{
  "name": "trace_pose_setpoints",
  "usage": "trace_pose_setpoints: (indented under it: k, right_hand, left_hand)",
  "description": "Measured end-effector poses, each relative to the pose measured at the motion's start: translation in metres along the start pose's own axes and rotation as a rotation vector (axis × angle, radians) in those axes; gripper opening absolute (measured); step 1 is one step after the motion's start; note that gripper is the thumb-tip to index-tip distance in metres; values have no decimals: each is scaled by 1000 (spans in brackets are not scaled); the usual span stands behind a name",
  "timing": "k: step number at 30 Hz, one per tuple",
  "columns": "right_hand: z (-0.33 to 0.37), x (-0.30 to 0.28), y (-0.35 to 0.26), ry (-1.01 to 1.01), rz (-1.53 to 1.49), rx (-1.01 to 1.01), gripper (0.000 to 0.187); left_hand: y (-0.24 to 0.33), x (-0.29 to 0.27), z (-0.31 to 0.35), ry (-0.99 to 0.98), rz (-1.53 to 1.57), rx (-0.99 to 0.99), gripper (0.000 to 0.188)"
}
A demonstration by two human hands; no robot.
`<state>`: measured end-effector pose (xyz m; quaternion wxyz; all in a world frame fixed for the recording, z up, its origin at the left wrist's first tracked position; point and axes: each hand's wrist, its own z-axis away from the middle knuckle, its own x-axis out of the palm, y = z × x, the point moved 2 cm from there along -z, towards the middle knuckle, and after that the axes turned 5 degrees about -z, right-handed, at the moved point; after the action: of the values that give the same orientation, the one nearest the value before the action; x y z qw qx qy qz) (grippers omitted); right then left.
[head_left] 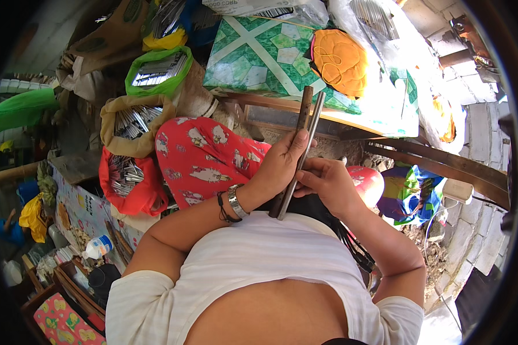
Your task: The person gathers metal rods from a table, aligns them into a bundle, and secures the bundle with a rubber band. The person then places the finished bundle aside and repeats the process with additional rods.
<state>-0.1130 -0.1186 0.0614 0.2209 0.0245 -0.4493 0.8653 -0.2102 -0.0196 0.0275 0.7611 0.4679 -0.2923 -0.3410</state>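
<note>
My left hand (284,161) is closed round a dark brown rod (305,109) and a shiny metal rod (315,118), its thumb lying across them. The two rods stand side by side, tilted, their near ends against my white shirt (253,241). My right hand (330,185) pinches the metal rod lower down between thumb and fingers. Whether the brown rod is wood or a tube, I cannot tell. Red patterned cloth (207,158) covers my legs below the hands.
To the left stand open bags of thin metal rods: a red bag (155,192), a tan bag (112,135) and a green bag (181,63). Ahead is a table with a green patterned cover (247,69), bearing an orange cloth pouch (339,63). A curved wooden beam (443,168) crosses at right.
</note>
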Motion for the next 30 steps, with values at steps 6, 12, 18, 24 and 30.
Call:
trace_pose_setpoints:
  k: [6,12,18,24,30]
  right_hand:
    - [0,2,0,-8,37,13,26]
    - [-1,3,0,-13,90,38,26]
    - [-2,6,-2,-9,108,36,26]
    - [-4,9,-3,4,102,51,24]
    - [-15,-29,-44,-32,481,82,18]
  left_hand:
    - [0,-2,-3,-25,83,30,41]
    - [1,-8,-5,-123,180,-28,40]
    - [5,-20,-5,-129,48,-105,42]
    - [3,-16,-2,-77,50,-63,41]
    - [2,-15,-3,-55,137,-102,41]
